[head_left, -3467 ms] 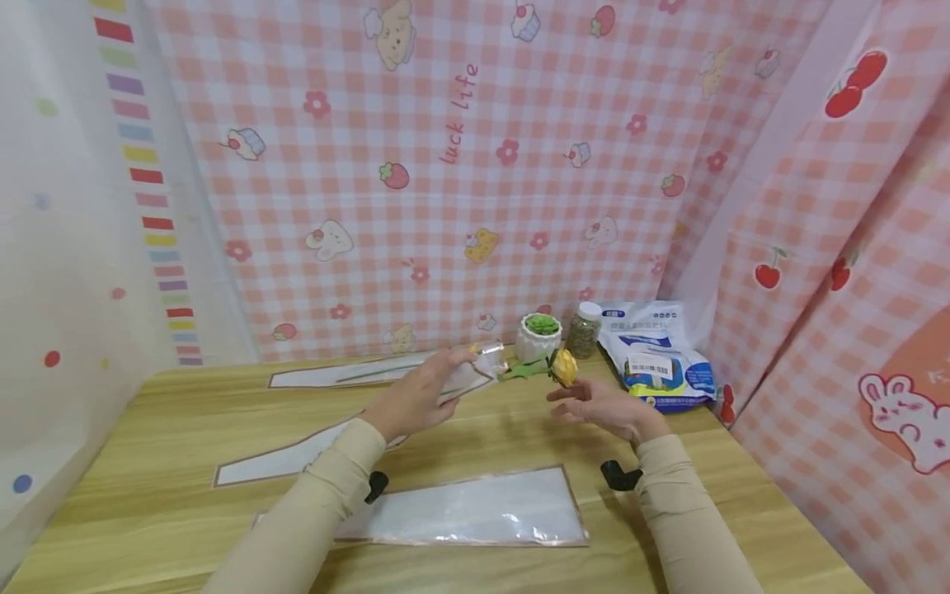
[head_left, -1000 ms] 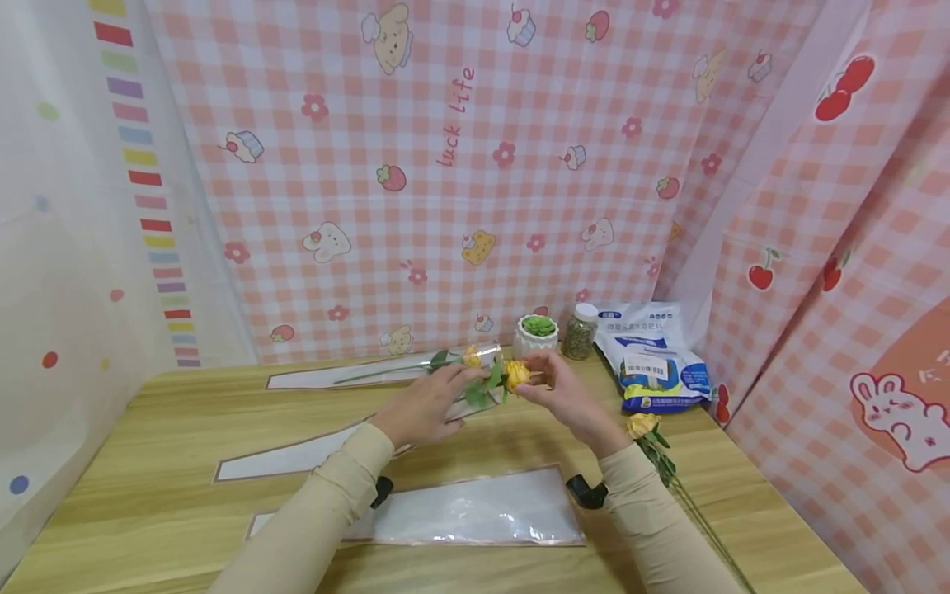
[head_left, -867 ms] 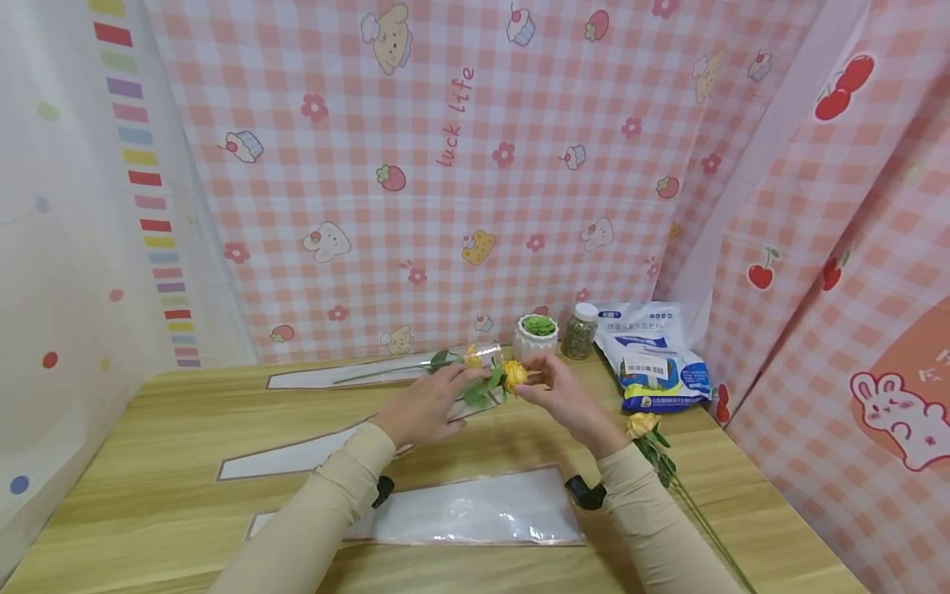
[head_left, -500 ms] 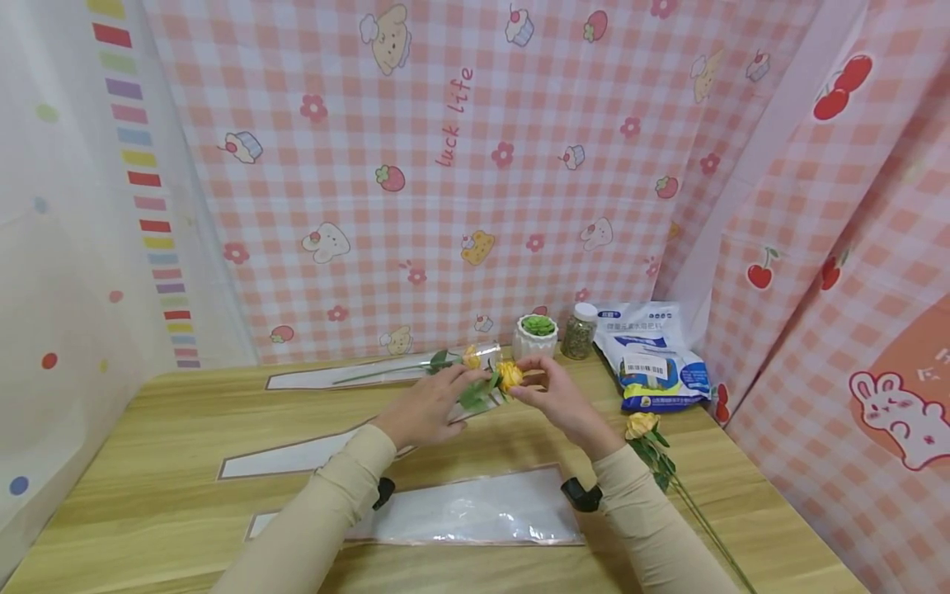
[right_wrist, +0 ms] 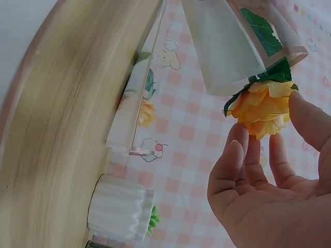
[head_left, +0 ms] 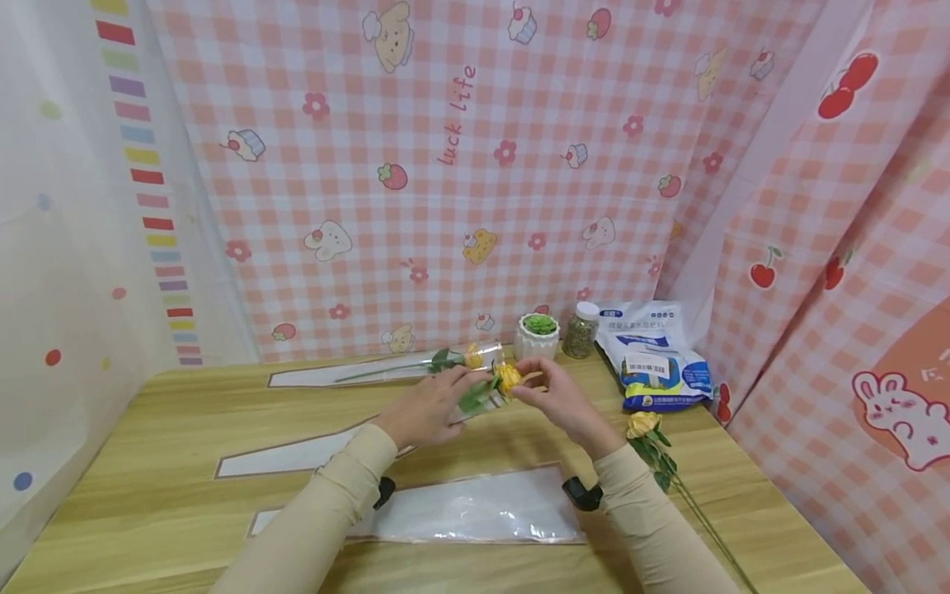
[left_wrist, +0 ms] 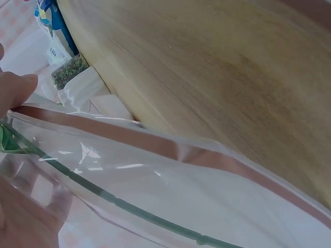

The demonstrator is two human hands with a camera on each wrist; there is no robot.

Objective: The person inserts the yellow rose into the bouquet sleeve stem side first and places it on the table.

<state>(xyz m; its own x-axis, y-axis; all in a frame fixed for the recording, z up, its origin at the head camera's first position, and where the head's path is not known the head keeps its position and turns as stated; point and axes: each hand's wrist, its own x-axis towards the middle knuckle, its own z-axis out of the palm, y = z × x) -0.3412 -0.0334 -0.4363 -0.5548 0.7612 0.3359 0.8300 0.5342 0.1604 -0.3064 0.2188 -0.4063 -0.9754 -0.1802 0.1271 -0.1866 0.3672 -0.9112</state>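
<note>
My left hand (head_left: 430,408) grips a clear, pink-edged flower sleeve (left_wrist: 155,178) near its wide mouth; the narrow end lies along the middle of the table. Inside the sleeve runs the green stem (left_wrist: 139,207) of a yellow rose (head_left: 508,378). In the right wrist view the bloom sits at the sleeve's mouth, with one leaf (right_wrist: 264,33) behind the plastic and others just outside. The fingertips and thumb of my right hand (head_left: 560,404) hold the bloom from its front. Part of the sleeve is hidden under my left hand.
Behind my hands lies another sleeve (head_left: 304,378) with a yellow rose in it. A flat sleeve (head_left: 475,507) lies in front. To the right rests a loose rose (head_left: 642,425). A potted succulent (head_left: 536,342), a lidded jar (head_left: 581,334) and a printed bag (head_left: 653,363) stand at the back.
My right hand, at first loose beside the bloom, has taken hold of it and moved left. The rose has slid deeper into the sleeve. My left hand has hardly moved.
</note>
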